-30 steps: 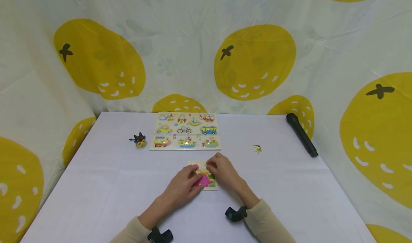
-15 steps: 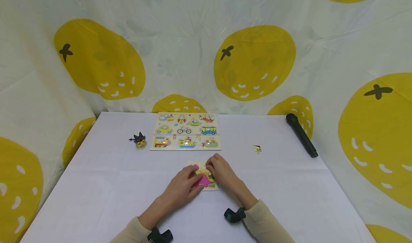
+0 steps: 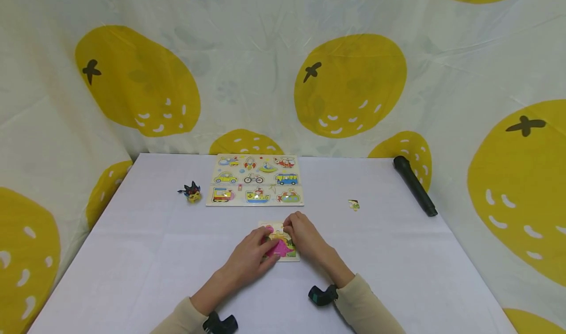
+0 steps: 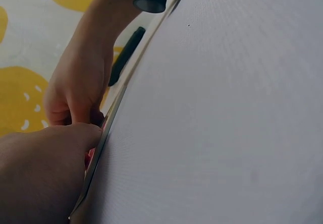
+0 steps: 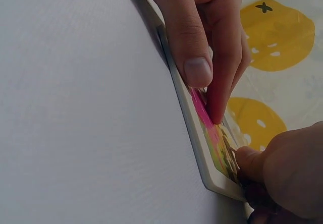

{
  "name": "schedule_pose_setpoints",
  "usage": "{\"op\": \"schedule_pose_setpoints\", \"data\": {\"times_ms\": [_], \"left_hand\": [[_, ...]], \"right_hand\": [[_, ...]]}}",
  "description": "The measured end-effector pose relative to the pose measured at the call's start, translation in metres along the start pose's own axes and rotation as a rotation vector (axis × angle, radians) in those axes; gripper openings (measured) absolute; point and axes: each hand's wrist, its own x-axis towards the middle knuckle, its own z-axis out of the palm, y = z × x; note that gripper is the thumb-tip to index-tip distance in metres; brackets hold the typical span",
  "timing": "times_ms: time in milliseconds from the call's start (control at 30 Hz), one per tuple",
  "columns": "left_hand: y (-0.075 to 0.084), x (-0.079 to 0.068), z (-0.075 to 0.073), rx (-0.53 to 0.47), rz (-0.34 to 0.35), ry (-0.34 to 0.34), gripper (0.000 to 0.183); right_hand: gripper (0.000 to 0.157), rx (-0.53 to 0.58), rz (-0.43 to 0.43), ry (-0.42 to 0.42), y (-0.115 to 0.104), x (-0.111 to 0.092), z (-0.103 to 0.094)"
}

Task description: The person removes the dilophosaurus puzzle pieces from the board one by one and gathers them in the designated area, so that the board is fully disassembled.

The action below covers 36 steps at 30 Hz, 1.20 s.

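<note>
A small jigsaw puzzle [image 3: 289, 258] with a pink dinosaur picture lies in a pale frame on the white table, in front of the person. My left hand [image 3: 249, 256] rests on its left side; in the right wrist view the thumb [image 5: 197, 71] lies at the near edge and a straight finger presses the picture. At the puzzle's upper right, my right hand [image 3: 307, 236] has its fingers curled and pinches a puzzle piece, mostly hidden by the fingertips. A pale gap with a piece outline shows beside those fingertips. One loose puzzle piece [image 3: 353, 205] lies farther right.
Behind the puzzle lies a wooden vehicle peg board [image 3: 255, 180]. A small dark-and-yellow figurine [image 3: 191, 192] stands left of it. A black rod-like object [image 3: 414, 185] lies at the table's right rear. A fruit-patterned curtain [image 3: 247, 78] hangs behind.
The right hand has shifted very slightly at the puzzle's upper right corner, and more of the pale area beside its fingertips shows. The left hand stays put.
</note>
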Motion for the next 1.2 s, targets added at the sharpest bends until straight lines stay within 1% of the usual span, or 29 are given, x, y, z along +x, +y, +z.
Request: {"op": "schedule_pose_setpoints", "data": {"times_ms": [133, 300, 367, 467, 567, 633, 833, 967, 1200], "left_hand": [[0.0001, 0.0004, 0.0001, -0.004, -0.001, -0.001, 0.044], [-0.0001, 0.0003, 0.0011, -0.008, -0.001, 0.004, 0.044], [0.0, 0.0002, 0.001, -0.009, -0.004, 0.003, 0.044], [0.0003, 0.0002, 0.0005, -0.006, -0.008, -0.002, 0.044], [0.0006, 0.0005, 0.0002, -0.008, -0.013, -0.009, 0.043], [0.0005, 0.0008, 0.0003, -0.009, -0.013, -0.009, 0.043], [0.0005, 0.0008, 0.0007, -0.002, -0.015, -0.004, 0.044], [0.0009, 0.0009, -0.0001, -0.005, -0.024, -0.021, 0.044], [0.001, 0.0006, 0.0004, -0.003, -0.04, -0.035, 0.046]], "right_hand": [[0.006, 0.036, 0.001, -0.002, -0.0003, -0.0003, -0.0022], [0.008, 0.102, 0.029, -0.014, 0.0, -0.0002, -0.004], [0.012, 0.135, 0.045, -0.017, 0.0, 0.0002, -0.0045], [0.021, 0.159, 0.064, -0.028, 0.0003, 0.0006, -0.0051], [0.031, 0.139, 0.057, -0.048, 0.0005, 0.0009, -0.0055], [0.034, 0.121, 0.045, -0.06, 0.0006, 0.0011, -0.0058], [0.033, 0.114, 0.031, -0.062, 0.0003, 0.0016, -0.007], [0.032, 0.125, 0.029, -0.059, 0.0003, 0.0008, -0.007], [0.021, 0.197, 0.02, -0.05, 0.0006, 0.0008, -0.0074]]}}
